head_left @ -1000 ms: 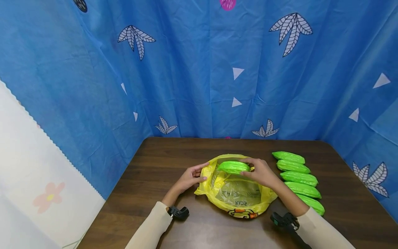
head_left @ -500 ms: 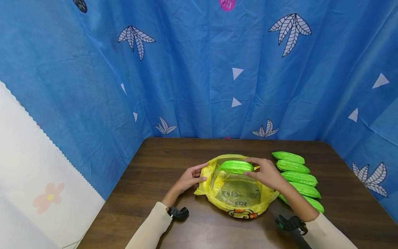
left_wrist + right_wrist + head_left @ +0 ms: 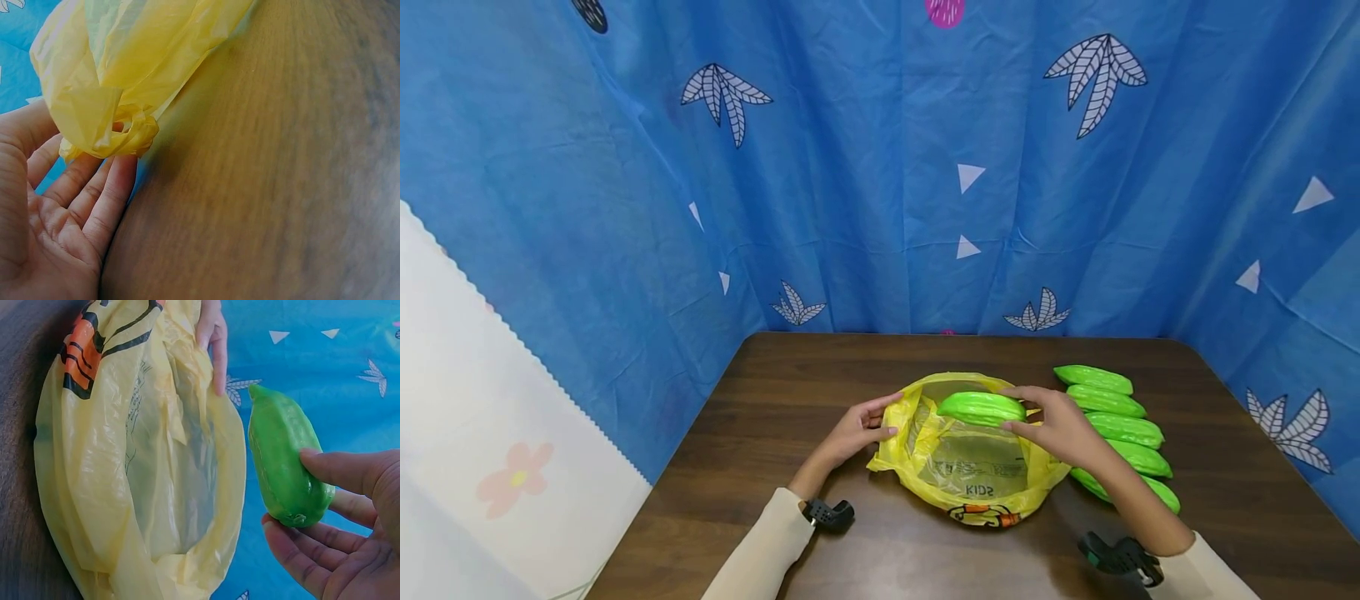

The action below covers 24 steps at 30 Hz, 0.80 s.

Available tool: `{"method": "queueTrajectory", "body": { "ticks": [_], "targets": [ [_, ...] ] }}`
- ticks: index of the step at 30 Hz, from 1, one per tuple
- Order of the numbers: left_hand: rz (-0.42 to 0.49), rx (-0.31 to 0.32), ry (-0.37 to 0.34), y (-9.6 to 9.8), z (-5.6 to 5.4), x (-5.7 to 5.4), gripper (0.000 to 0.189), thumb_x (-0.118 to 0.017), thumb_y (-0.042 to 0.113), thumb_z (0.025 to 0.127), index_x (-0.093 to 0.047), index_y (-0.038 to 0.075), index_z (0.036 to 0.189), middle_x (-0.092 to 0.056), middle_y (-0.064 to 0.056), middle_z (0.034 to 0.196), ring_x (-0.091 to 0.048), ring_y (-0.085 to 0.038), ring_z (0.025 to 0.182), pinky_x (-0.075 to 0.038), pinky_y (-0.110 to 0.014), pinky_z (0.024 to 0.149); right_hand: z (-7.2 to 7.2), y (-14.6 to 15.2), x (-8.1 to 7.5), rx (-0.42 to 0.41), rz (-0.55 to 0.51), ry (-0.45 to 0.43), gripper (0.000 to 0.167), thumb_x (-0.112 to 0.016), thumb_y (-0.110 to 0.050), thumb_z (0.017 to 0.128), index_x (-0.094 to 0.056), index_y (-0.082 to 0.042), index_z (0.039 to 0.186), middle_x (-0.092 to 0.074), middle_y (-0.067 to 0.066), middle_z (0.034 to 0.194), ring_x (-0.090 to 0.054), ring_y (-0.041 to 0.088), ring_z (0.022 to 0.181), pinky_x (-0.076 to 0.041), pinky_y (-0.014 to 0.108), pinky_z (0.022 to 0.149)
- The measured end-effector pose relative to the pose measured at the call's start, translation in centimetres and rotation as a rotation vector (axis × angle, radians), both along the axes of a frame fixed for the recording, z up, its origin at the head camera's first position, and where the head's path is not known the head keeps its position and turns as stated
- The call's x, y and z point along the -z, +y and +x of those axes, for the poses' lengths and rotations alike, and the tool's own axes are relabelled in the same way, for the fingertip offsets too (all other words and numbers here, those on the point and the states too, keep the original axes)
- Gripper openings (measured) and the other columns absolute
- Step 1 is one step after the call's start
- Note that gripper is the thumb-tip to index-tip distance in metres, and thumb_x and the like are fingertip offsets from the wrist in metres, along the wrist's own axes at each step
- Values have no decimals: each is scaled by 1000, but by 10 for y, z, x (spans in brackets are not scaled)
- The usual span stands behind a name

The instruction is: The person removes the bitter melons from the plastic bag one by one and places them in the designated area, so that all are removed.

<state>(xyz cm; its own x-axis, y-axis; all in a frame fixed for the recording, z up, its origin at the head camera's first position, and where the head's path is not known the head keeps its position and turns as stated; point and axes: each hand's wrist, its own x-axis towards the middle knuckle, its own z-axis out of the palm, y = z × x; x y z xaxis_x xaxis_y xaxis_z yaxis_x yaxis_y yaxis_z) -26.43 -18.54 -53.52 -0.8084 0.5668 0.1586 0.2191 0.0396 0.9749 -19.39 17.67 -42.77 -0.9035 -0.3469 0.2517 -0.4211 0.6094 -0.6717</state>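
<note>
A yellow plastic bag lies on the table with its mouth spread wide. My left hand holds the bag's left edge, thumb and fingers at the rim; in the left wrist view a knotted handle lies against the fingertips. My right hand pinches one end of a bright green, ridged bitter melon, thumb on one side and fingers on the other. In the right wrist view, the bitter melon is beside the bag's open rim, its pointed end away from the palm.
Several more green bitter melons lie in a row on the right of the brown wooden table, partly behind the right arm. A blue patterned curtain hangs behind the table, and a white cloth is at the left.
My right hand has moved to the right with the bitter melon, over the bag's mouth. The left hand has stayed at the bag's edge.
</note>
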Motion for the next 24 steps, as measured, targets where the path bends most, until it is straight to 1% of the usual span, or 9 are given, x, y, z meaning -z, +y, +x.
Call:
{"method": "queueTrajectory", "body": {
  "ticks": [5,9,13,18,24],
  "targets": [
    [8,-1,-2,-1,0,-3,62,-67,2,97,-43,8,154,-53,-20,147,-65,-25,116,-59,-35,87,5,6,-4,-4,9,-2,47,-78,-18,91,-65,-3,134,-63,20,133,-65,38,110,-60,42,81],
    [14,6,-9,0,2,0,62,-67,1,97,-43,8,155,-53,-21,147,-66,-24,115,-59,-35,87,11,13,-3,-24,10,-23,47,-78,-23,92,-66,-7,134,-64,17,131,-66,33,108,-60,35,79],
    [7,12,-2,1,5,2,62,-66,1,97,-42,6,155,-51,-21,148,-64,-25,118,-59,-35,89,17,20,1,-21,21,-47,46,-78,-26,92,-67,-10,133,-66,13,130,-67,28,105,-59,30,77],
    [18,12,10,0,1,2,62,-66,2,97,-42,5,155,-51,-22,149,-65,-25,117,-59,-35,88,23,26,-5,3,33,-35,47,-78,-28,91,-67,-11,133,-67,11,127,-67,27,104,-58,29,74],
    [17,19,16,1,-2,3,62,-66,2,98,-41,4,155,-49,-21,150,-65,-24,117,-59,-36,87,33,34,-9,7,15,-37,47,-78,-25,91,-66,-9,134,-68,14,126,-70,29,98,-58,28,67]
  ]
}}
